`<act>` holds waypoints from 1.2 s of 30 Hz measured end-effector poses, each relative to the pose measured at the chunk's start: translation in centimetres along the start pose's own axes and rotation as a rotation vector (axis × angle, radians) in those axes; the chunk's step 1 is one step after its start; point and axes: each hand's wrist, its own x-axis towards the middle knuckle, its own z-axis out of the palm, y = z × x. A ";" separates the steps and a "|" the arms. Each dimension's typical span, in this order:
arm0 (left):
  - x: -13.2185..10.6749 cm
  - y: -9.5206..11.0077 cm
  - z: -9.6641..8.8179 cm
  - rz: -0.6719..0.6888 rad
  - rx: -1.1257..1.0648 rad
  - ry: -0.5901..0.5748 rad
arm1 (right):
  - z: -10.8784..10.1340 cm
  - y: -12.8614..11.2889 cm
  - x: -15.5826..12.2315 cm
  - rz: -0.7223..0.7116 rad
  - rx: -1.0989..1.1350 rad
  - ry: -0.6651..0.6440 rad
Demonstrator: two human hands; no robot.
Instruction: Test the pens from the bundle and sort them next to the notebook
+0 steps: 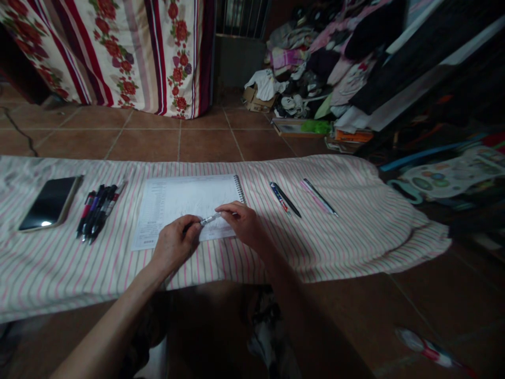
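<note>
Both of my hands hold one pen (210,218) between them, its clear barrel lying aslant over an open notebook. My left hand (179,237) pinches the dark end between thumb and forefinger. At the other end, the fingertips of my right hand (240,218) close on the clear tip. Beneath them lies the spiral notebook (189,192), its page showing faint writing, with the coil at the right edge. Left of the notebook is a bunch of several pens (98,210). To the right, two pens (284,200) lie together, and two more pens (319,197) lie farther over.
A striped cloth (355,210) covers the low table. A smartphone (50,204) rests at its left end. Past the table are a tiled floor (205,137), a floral curtain (126,52) and a heap of clothes (307,63). A red-and-white object (432,351) lies on the floor at lower right.
</note>
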 end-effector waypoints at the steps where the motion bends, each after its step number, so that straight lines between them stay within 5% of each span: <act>1: 0.0 0.0 0.0 0.003 0.004 0.003 | 0.0 0.0 0.0 -0.002 -0.005 -0.008; 14: -0.1 0.1 0.1 -0.020 0.026 -0.002 | 0.3 -0.2 -0.1 -0.050 0.001 -0.034; 36: 0.0 0.2 0.1 0.052 0.005 0.006 | -0.1 -0.9 -0.3 0.115 0.142 -0.050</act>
